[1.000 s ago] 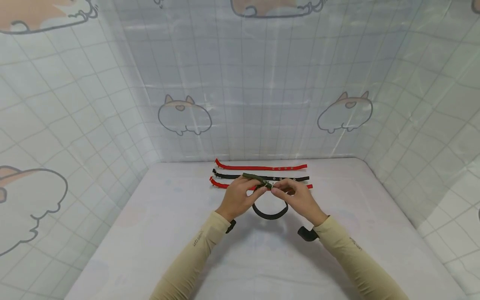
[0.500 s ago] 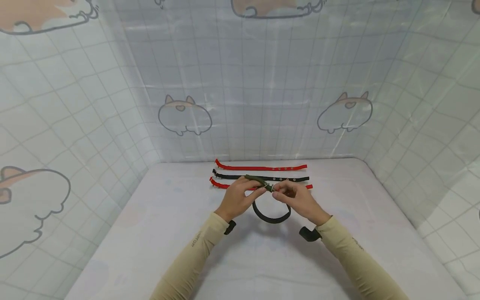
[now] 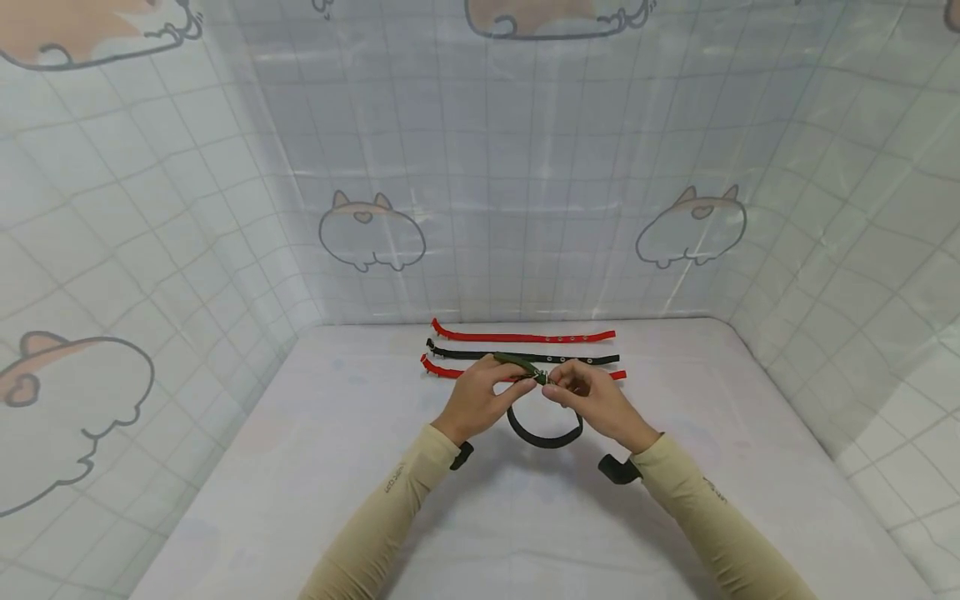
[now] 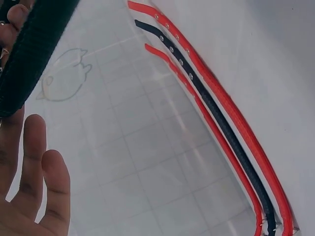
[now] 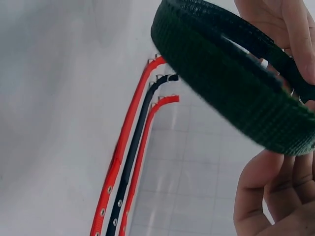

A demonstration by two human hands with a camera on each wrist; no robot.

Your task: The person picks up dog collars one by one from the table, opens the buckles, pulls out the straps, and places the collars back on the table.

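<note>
Both hands hold a dark green webbing collar (image 3: 543, 442) bent into a loop, with its metal buckle (image 3: 542, 377) between them at the top. My left hand (image 3: 480, 395) pinches the strap just left of the buckle, where a length of green strap lies across the fingers. On the other side, the thumb and fingers of my right hand (image 3: 597, 402) pinch at the buckle. Up close in the right wrist view, the wide green band (image 5: 216, 73) curves toward the camera and partly hides the fingertips.
Behind the hands, three straight collars lie side by side on the white table (image 3: 337, 500): a far red collar (image 3: 502, 337), a black collar (image 3: 600, 360) and a near red collar (image 3: 442, 370). Their buckles point left, their eyelets right. A patterned sheet (image 3: 525, 208) forms walls around.
The buckle and green strap have shifted slightly right and down between the fingers. The loop hangs a little lower, and my right hand has moved slightly right.
</note>
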